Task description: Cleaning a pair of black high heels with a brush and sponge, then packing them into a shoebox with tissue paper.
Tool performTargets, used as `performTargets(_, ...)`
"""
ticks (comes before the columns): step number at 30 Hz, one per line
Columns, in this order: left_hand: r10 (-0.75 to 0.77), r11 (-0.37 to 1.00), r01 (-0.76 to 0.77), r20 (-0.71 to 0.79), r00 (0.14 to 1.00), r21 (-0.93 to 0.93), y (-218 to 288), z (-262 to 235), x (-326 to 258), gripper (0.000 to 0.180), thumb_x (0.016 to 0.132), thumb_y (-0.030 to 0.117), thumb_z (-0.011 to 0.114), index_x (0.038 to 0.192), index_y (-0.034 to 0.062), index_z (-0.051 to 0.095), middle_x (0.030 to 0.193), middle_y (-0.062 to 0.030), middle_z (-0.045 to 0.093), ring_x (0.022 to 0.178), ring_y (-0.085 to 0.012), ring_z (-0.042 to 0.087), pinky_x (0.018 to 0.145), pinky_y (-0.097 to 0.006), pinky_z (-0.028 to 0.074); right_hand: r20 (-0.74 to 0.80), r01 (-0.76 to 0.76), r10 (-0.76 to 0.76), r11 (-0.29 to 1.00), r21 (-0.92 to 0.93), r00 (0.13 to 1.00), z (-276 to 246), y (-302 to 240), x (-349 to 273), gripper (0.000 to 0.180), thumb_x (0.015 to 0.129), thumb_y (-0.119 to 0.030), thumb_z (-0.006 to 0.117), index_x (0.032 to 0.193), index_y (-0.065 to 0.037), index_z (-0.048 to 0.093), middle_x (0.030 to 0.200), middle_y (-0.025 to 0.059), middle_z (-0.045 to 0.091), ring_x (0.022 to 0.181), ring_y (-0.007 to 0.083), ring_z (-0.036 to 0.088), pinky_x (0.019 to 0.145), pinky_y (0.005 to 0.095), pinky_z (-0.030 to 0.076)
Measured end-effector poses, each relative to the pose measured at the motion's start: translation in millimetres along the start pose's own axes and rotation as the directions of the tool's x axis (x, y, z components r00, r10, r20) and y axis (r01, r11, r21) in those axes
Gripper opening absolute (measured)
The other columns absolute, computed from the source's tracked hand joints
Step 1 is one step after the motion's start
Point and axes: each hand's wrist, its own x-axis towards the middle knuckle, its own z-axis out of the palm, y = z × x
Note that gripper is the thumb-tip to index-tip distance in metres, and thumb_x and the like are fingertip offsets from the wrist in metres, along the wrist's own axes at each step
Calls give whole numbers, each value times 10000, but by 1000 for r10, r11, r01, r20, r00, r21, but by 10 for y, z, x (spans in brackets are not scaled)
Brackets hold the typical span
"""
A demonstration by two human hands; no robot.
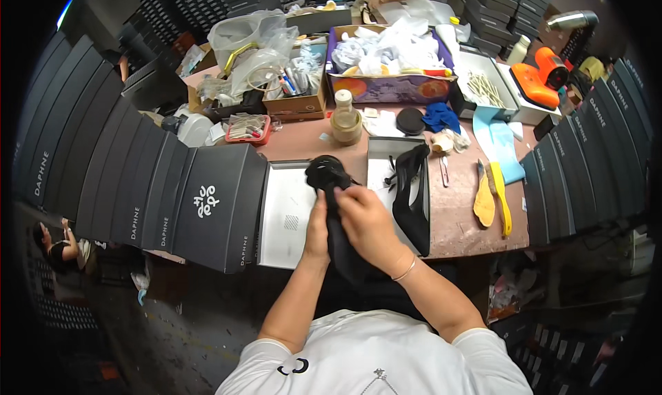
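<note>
A black shoe (327, 171) is held up in front of me, over the gap between two open shoe box halves. My left hand (317, 231) is closed round its left side. The fingers of my right hand (367, 223) are bent and pinch it near the middle; exactly which part they grip is hidden. On the left lies a white-lined box half (281, 212). The right box half (376, 162) contains another black shoe (412, 209), a high heel lying lengthwise.
Dark shoe boxes (214, 209) stand in rows at left and right (586, 154). Behind are a bottle of tan liquid (345, 123), a red tray of swabs (248, 128) and a purple carton (393, 88) of crumpled plastic. A yellow-handled brush (501, 202) and an orange tool (538, 78) are at right.
</note>
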Motion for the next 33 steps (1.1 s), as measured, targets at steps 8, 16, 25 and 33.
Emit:
performTargets(8,-113,993,109,-157,981,-33,345,15,172,525,918,581,509,879,59,557,712,-45,552,655,-143,565,623,-253,490,394,39,-101,986,163,913,-373,-85,-1149,395,717,0,677,1109,-41,655,956,85,616,788,262,578,674,361,466)
performTargets(16,-39,989,6,-223,974,-147,252,53,117,545,904,593,526,870,49,554,696,-56,542,626,-168,563,622,-298,509,244,163,-157,987,-7,957,-126,-218,-637,393,750,-71,627,1142,-38,619,963,85,574,809,245,528,712,361,442)
performTargets(25,-126,937,101,-54,991,-334,335,178,15,558,903,598,516,891,41,555,717,-59,545,691,-174,551,658,-297,491,63,163,-165,986,42,984,-387,-221,-370,465,707,-21,680,1166,-39,608,1008,96,586,824,274,561,696,384,448)
performTargets(33,1,942,-25,-72,997,-335,443,-46,238,500,924,528,529,1123,69,540,819,-69,527,687,-163,521,670,-303,482,293,-81,15,974,212,956,-578,-100,-1312,414,695,-21,700,1107,-25,660,1000,127,619,819,267,615,723,346,513)
